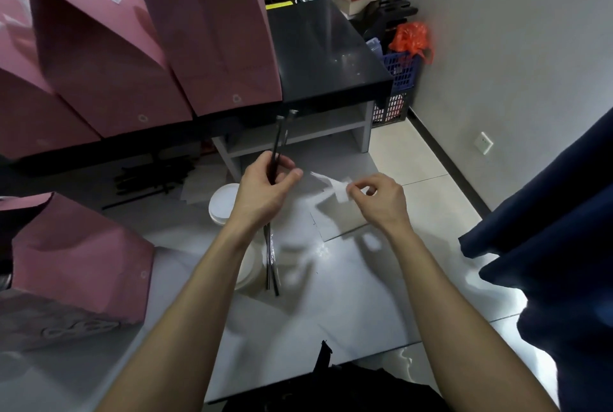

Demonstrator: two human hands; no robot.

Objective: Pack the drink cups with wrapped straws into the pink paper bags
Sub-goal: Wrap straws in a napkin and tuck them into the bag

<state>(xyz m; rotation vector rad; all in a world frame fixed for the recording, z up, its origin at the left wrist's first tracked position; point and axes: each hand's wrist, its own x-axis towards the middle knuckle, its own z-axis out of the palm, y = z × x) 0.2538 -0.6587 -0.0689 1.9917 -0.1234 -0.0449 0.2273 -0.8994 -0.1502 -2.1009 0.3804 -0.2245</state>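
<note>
My left hand (265, 186) grips two thin black wrapped straws (280, 136), which stick up above the fist and hang down below the wrist. My right hand (374, 197) pinches a small white paper slip (335, 187) between thumb and fingers, a short way right of the straws. Two white lidded drink cups (222, 202) stand on the floor under my left forearm, partly hidden by it. Several pink paper bags (205, 30) stand on the black table at the upper left. Another pink bag (76, 259) lies on its side at the left.
The black table (328, 56) has a grey shelf beneath it. A blue crate (403, 80) with an orange plastic bag sits by the wall at the back right. Dark blue cloth (557, 246) hangs at the right. More black straws (149, 179) lie under the table.
</note>
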